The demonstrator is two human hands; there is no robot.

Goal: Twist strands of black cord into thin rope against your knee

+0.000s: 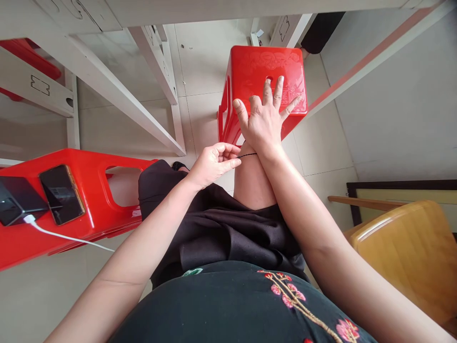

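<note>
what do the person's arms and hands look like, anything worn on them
Both arms are bare, no sleeves in view. The left hand and right hand wear no gloves, and no rings or watch show. A thin black cord lies across the right wrist.

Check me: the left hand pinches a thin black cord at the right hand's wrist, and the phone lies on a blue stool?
Only the colour is wrong. In the head view the left hand pinches the thin black cord at the right hand's wrist, and the phone lies on a red stool.
</note>
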